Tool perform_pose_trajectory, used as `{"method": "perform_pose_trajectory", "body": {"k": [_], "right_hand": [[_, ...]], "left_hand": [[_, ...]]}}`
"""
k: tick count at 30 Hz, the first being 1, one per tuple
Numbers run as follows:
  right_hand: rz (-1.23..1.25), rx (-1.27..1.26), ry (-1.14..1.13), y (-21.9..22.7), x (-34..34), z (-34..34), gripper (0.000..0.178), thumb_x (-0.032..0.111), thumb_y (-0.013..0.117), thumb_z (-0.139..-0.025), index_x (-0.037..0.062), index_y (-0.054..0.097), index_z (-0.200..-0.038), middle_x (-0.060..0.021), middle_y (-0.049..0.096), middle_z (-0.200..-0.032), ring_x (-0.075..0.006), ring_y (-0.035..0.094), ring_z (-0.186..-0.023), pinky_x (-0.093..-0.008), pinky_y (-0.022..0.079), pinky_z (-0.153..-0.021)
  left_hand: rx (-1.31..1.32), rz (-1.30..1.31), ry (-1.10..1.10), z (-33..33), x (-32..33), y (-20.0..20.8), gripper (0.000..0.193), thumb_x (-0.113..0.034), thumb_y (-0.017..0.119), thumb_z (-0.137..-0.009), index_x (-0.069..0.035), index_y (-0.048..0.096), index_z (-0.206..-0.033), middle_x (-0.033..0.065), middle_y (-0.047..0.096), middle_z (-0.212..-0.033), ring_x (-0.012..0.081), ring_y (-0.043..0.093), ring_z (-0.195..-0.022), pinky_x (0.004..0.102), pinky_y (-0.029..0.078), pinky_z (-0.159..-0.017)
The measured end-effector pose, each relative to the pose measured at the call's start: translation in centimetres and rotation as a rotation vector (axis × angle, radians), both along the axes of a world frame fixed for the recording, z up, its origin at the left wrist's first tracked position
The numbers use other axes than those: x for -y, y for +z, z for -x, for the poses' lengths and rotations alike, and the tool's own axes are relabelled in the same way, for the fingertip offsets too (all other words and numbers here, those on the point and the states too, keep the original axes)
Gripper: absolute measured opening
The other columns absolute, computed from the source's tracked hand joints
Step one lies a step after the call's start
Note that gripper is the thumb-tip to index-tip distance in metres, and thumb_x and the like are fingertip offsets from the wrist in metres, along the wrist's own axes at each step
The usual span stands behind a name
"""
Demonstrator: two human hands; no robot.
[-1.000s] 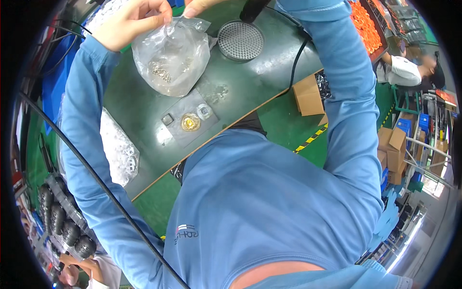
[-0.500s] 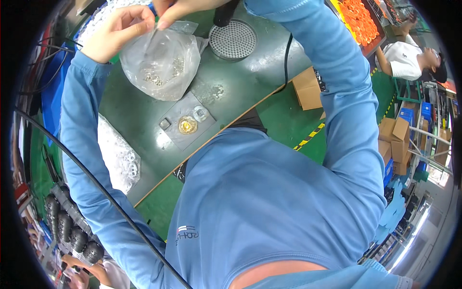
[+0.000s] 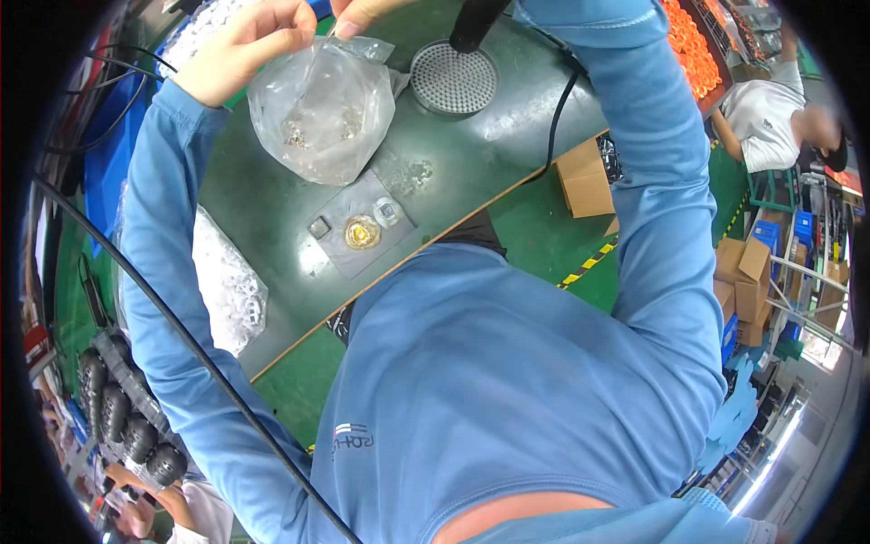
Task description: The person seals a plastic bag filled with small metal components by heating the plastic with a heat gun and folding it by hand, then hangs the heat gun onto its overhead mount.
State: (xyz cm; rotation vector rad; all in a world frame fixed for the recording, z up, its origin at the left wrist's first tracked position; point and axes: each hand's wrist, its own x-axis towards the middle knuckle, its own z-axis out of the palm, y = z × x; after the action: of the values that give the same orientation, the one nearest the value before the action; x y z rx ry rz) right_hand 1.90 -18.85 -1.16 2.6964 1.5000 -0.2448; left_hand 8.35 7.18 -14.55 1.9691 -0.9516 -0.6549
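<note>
A clear plastic bag with small silvery metal parts in it rests on the green worktable. My left hand is closed at the bag's gathered neck, thumb against fingers. Beside it, at the top edge, my right hand is partly cut off; its thumb and finger pinch at the same neck, and what lies between them is too small to make out. Nearer to me, a grey sheet bears a yellow-and-clear round piece, a small clear container and a small square metallic block.
A round grey perforated disc lies right of the bag, under a black cylindrical tool. A bag of white parts is by my left forearm. Orange parts fill a tray at upper right. A cardboard box stands beyond the table edge.
The view has shifted slightly, so the table and bag appear further right. My fingertips have drawn a little apart and upward at the bag's neck.
</note>
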Motion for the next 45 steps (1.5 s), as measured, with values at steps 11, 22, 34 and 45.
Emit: {"method": "perform_pose_trajectory", "body": {"k": [11, 22, 34, 45], "right_hand": [[-0.272, -0.107, 0.195, -2.3, 1.8, -0.8, 0.028, 0.034, 0.074, -0.088, 0.0068, 0.079, -0.094, -0.0149, 0.074, -0.089, -0.0333, 0.070, -0.078, -0.0409, 0.055, -0.070], [-0.874, -0.185, -0.075, -5.1, 1.9, 1.0, 0.026, 0.017, 0.059, -0.100, -0.0074, 0.066, -0.105, -0.0238, 0.070, -0.088, -0.0315, 0.069, -0.078, -0.0384, 0.051, -0.072], [-0.493, 0.467, -0.255, -17.8, 5.2, -0.8, 0.020, 0.002, 0.062, -0.090, -0.0050, 0.060, -0.109, -0.0193, 0.057, -0.086, -0.0349, 0.061, -0.078, -0.0405, 0.050, -0.068], [-1.223, -0.489, -0.338, -13.9, 1.0, 1.1, 0.024, 0.009, 0.079, -0.083, -0.0008, 0.070, -0.103, -0.0102, 0.064, -0.092, -0.0188, 0.065, -0.085, -0.0306, 0.052, -0.075]], "left_hand": [[-0.067, 0.198, -0.028, -0.7, 1.8, -1.2, 0.039, -0.014, 0.063, -0.100, 0.001, 0.056, -0.135, 0.0073, 0.063, -0.128, 0.0173, 0.058, -0.120, 0.0312, 0.043, -0.106], [-0.041, 0.295, 0.209, 0.6, -1.7, -3.3, 0.036, -0.024, 0.058, -0.102, -0.004, 0.063, -0.131, -0.0002, 0.065, -0.124, 0.0047, 0.050, -0.090, 0.0208, 0.037, -0.076], [0.794, 0.044, 0.389, 11.6, 2.1, 2.0, 0.042, -0.024, 0.083, -0.073, -0.005, 0.064, -0.104, 0.0082, 0.058, -0.100, 0.0252, 0.056, -0.095, 0.0350, 0.045, -0.082], [0.777, 0.140, 0.712, 13.2, 1.7, 0.6, 0.009, -0.005, 0.070, -0.087, 0.001, 0.070, -0.093, 0.0078, 0.063, -0.084, 0.0197, 0.056, -0.077, 0.0316, 0.044, -0.070]]}}
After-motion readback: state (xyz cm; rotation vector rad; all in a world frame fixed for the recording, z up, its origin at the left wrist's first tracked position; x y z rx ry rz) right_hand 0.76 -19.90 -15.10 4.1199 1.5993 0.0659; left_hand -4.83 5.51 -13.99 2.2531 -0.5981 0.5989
